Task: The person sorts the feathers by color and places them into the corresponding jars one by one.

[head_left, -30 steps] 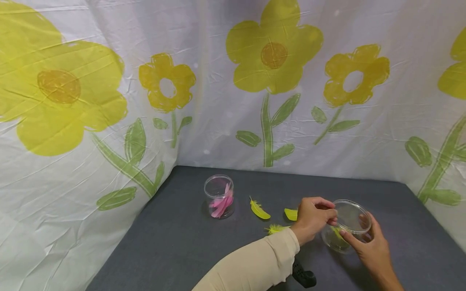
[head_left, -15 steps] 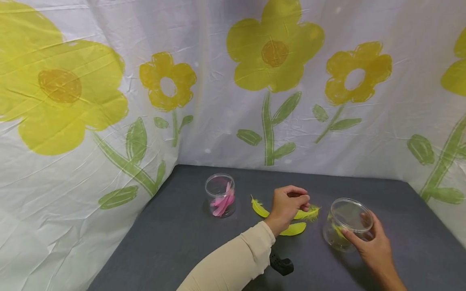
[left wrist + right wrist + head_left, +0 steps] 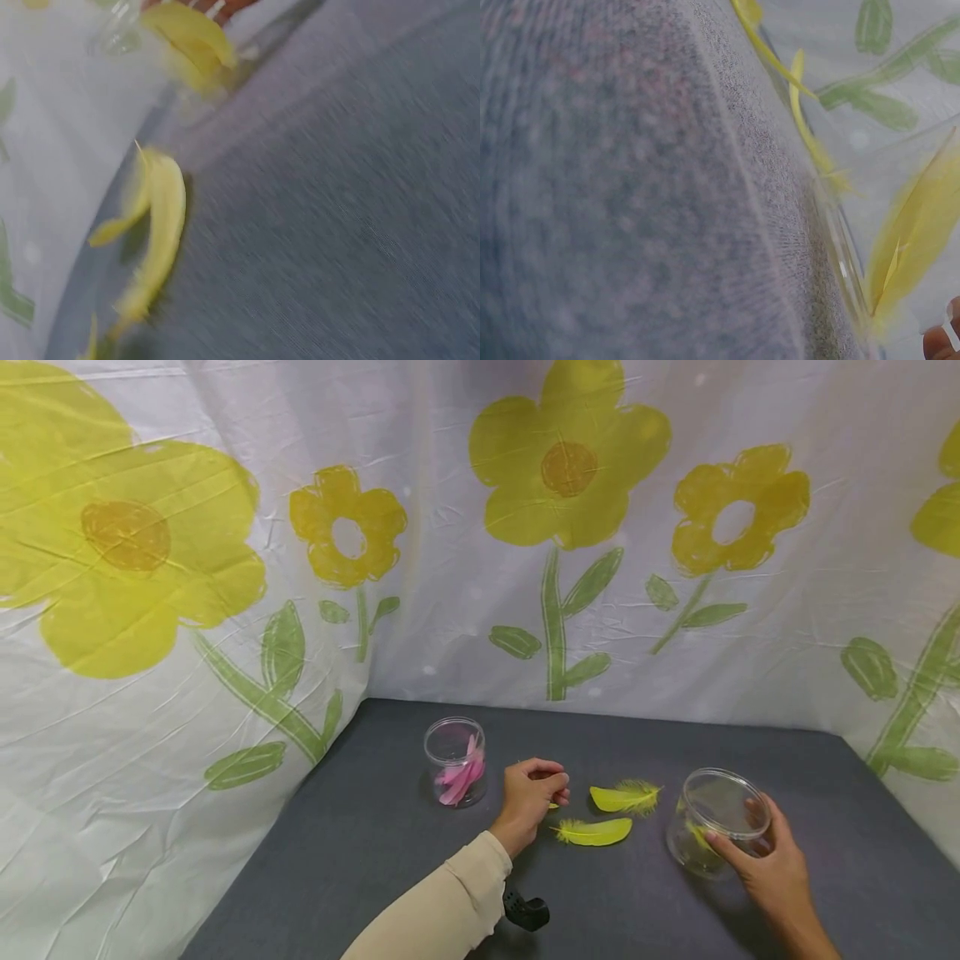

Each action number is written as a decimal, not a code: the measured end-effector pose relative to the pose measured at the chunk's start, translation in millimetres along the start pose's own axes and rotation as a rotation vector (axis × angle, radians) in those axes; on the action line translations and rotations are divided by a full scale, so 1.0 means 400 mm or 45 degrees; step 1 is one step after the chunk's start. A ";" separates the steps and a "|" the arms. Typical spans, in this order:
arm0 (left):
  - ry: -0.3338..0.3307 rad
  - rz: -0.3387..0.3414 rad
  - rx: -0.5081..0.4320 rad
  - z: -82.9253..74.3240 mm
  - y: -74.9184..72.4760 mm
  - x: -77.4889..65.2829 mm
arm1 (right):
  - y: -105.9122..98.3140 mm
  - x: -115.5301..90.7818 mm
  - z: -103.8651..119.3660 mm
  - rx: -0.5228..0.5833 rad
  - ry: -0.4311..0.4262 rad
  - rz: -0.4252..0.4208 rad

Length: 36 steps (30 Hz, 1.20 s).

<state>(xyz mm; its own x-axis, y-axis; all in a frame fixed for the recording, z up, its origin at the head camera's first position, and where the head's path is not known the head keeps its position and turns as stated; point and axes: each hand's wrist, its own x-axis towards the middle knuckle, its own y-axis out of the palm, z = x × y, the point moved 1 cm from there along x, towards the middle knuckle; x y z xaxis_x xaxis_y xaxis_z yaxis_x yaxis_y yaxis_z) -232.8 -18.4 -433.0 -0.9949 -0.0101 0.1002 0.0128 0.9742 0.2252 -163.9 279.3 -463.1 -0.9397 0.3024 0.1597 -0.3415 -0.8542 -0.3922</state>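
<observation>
Grasping a clear jar [image 3: 684,837], the right grip [image 3: 772,864] sits right of two yellow feathers [image 3: 596,832]. The left grip [image 3: 534,797], fingers bent, mostly hides a third feather [image 3: 553,806]; whether it pinches that, I cannot tell.

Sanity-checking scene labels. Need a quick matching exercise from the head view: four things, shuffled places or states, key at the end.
Things
1. Pink feathers
2. Left hand
3. Right hand
4. Two loose yellow feathers

Places or states
A. Lying on the dark table
B. Gripping the right jar
C. Inside the left jar
D. Coming out of a beige sleeve

Pairs: 1-C, 2-D, 3-B, 4-A
</observation>
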 end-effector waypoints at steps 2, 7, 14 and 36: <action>-0.006 -0.026 0.013 0.014 -0.014 -0.004 | 0.000 -0.001 0.000 -0.006 -0.003 -0.003; -0.032 -0.079 0.067 0.065 -0.048 -0.020 | 0.003 0.000 -0.002 0.000 -0.023 -0.020; -0.158 -0.074 0.152 0.116 -0.081 -0.046 | 0.007 0.003 -0.005 -0.004 -0.039 -0.035; -0.236 -0.074 0.209 0.128 -0.045 -0.055 | -0.001 0.002 -0.004 -0.027 -0.038 0.001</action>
<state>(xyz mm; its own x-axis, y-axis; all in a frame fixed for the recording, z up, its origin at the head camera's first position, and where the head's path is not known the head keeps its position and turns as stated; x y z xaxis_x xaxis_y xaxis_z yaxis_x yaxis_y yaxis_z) -216.1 -24.3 -488.7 -0.9950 -0.0403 -0.0911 -0.0462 0.9969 0.0637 -164.5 280.7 -464.2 -0.9391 0.2887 0.1861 -0.3414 -0.8452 -0.4112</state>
